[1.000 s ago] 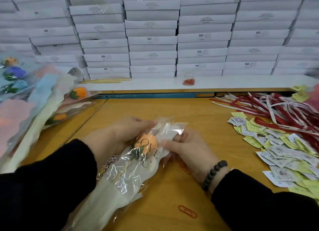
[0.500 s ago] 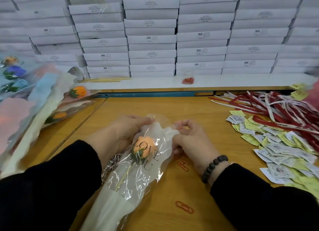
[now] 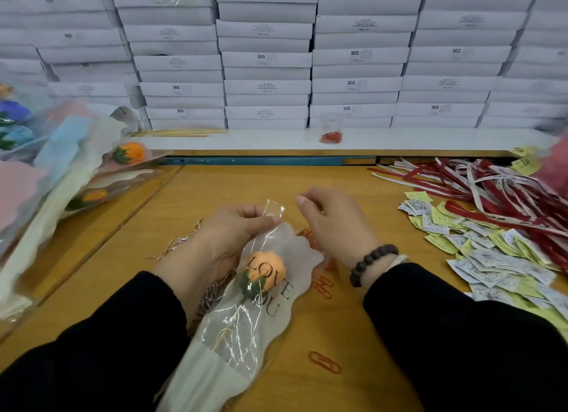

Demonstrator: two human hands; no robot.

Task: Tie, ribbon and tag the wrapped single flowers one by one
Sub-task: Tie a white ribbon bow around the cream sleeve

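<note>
A single orange flower (image 3: 266, 268) lies in a clear and white wrapper (image 3: 242, 344) printed "LOVE YOU", flat on the wooden table (image 3: 233, 187) in front of me. My left hand (image 3: 227, 233) pinches the wrapper's clear top edge between thumb and fingers. My right hand (image 3: 332, 224) hovers just right of the wrapper top, off the wrapper, with its fingers curled together; a tiny yellow speck shows at the fingertips. Red and white ribbons (image 3: 491, 190) lie at the right. A heap of yellow and white tags (image 3: 491, 258) is in front of them.
Silver wire ties (image 3: 178, 242) lie left of my left hand. Red paper clips (image 3: 324, 362) are scattered near the wrapper. A pile of wrapped flowers (image 3: 61, 171) fills the left side. Stacked white boxes (image 3: 267, 73) form a wall behind a white shelf holding a bag of clips (image 3: 331, 136).
My right hand has let go of the wrapper's top and moved up and to the right. My left hand has shifted up to the wrapper's top edge. The flower now lies lower in view.
</note>
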